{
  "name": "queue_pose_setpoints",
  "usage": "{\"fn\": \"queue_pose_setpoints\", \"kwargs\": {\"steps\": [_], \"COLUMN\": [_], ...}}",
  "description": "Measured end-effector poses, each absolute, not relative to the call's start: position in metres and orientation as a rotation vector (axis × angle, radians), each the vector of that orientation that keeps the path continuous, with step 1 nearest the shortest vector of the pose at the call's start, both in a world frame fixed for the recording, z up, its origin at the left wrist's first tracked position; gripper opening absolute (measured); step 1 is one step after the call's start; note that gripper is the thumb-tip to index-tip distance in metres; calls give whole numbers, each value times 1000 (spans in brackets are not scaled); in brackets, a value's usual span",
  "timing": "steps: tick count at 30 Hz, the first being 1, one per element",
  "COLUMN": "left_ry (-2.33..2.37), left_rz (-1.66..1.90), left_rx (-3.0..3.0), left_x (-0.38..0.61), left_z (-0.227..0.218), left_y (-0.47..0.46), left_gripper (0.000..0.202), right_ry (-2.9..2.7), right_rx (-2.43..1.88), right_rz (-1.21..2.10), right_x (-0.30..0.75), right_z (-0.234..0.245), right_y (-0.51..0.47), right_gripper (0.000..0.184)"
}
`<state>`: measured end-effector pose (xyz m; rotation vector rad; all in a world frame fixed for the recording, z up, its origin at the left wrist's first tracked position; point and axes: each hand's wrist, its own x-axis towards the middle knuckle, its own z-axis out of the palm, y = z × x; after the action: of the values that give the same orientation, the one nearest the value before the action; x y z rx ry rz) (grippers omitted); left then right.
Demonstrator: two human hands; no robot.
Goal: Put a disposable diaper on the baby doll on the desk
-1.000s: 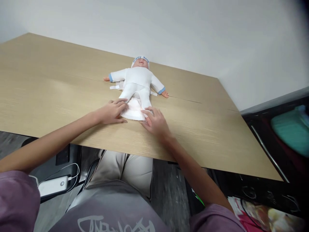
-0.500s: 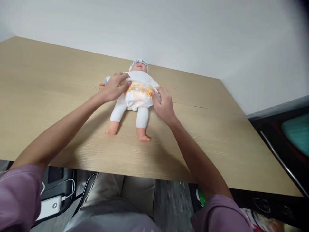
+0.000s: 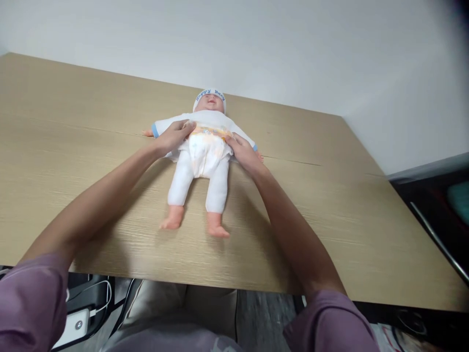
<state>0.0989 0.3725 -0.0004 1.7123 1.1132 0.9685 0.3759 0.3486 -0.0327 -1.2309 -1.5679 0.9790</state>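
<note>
A baby doll (image 3: pixel 216 186) in white clothes and a lettered white cap lies on its back, feet toward me. Around its hips, over the white trousers, sits a diaper (image 3: pixel 205 151) with an orange patterned waistband. My left hand (image 3: pixel 175 136) pinches the waistband at its left end, thumb on top. At the other end my right hand (image 3: pixel 242 150) grips the band the same way. The fingers of both hands are partly hidden behind the diaper's edges.
The wooden table (image 3: pixel 91 107) reaches back to a white wall (image 3: pixel 256 44). A dark object with a metal strip (image 3: pixel 437 239) stands off its right edge. Below the front edge a white power bank (image 3: pixel 75 326) with a cable lies on a black surface.
Both hands have drawn the diaper's waistband slightly closer together and lower on the doll. More of the doll's arms and legs shows, and the view has shifted slightly.
</note>
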Motion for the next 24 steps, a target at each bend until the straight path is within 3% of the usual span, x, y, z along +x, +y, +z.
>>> {"fn": "queue_pose_setpoints", "kwargs": {"steps": [5,10,15,19,24], "left_ry": [1234,1448,1455,1161,1178], "left_rz": [780,943,1147,895,636], "left_rx": [1788,2005,2489,2709,2789], "left_x": [82,82,118,160,176], "left_z": [12,22,33,35,25], "left_y": [327,324,307,287,284], "left_gripper": [56,15,25,32,47], "right_ry": [-1719,-1566,-1652,-1742,-1694], "right_rx": [-1193,-1306,-1529,-1645,-1802], "right_rz": [1002,735,368,183,267], "right_x": [386,403,414,415,415], "right_z": [-19,-28,-56,-70,-70], "right_y": [292,279,256,241,247], "right_gripper": [58,52,33,23,28]}}
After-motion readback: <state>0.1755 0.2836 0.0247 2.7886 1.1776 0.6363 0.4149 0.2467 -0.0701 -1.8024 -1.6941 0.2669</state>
